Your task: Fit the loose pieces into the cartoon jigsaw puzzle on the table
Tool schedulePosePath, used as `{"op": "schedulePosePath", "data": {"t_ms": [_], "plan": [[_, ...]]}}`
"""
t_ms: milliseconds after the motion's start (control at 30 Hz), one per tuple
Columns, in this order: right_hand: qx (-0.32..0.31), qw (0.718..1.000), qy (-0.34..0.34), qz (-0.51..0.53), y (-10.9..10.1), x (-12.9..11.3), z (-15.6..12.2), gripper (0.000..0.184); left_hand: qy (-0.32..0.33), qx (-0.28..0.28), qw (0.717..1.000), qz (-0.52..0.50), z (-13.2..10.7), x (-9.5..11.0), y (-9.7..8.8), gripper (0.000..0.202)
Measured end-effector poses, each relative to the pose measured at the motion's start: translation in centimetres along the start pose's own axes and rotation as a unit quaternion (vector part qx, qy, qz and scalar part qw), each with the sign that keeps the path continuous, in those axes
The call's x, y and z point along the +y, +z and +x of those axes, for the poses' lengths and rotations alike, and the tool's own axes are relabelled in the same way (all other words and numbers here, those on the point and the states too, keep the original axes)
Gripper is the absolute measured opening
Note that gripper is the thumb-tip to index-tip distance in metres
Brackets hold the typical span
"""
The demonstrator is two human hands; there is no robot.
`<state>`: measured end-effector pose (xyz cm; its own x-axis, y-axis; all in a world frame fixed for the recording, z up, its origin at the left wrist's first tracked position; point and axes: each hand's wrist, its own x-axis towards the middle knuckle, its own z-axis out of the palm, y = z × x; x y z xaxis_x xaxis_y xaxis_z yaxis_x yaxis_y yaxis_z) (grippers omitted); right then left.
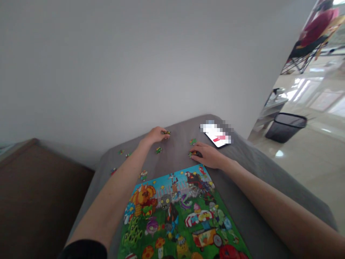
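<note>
Jigsaw piece (168, 133) pinched between left fingers (166, 136), second piece (193, 154) between right fingers (198, 144), both pinches narrow

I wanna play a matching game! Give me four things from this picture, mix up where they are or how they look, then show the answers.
1. phone
2. puzzle picture
3. bin
4. left hand

A. on the shiny floor
B. holding a small piece
C. green below, light blue on top
D. lit up, mostly white

Pairs: 1-D, 2-C, 3-A, 4-B
</note>
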<state>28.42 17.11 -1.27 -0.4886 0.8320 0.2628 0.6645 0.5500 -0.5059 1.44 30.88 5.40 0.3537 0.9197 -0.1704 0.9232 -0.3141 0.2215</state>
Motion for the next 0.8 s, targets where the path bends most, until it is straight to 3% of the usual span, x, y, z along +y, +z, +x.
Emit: {"op": "schedulePosePath", "data": {"t_ms": [133,367,533,800], "plan": [[-0.010,1.000,-0.001,-0.005,-0.4,0.0,0.0,0.024,0.003,-0.018,1.000,-0.002,1.4,0.9,0.8,0.034],[-0.041,0.999,0.001,0.002,-1.0,0.2,-0.2,0.032,-0.020,-0.017,0.999,-0.037,3.0,0.3,1.9,0.037],[-0.034,0.999,-0.022,-0.007,-1.1,0.5,-0.4,0.030,-0.008,0.026,0.999,-0.036,3.4,1.3,2.1,0.032],[-0.017,1.000,-0.021,-0.007,-1.2,0.9,-1.0,0.027,0.033,0.125,0.991,-0.019,1.1,4.3,1.7,0.014]]}}
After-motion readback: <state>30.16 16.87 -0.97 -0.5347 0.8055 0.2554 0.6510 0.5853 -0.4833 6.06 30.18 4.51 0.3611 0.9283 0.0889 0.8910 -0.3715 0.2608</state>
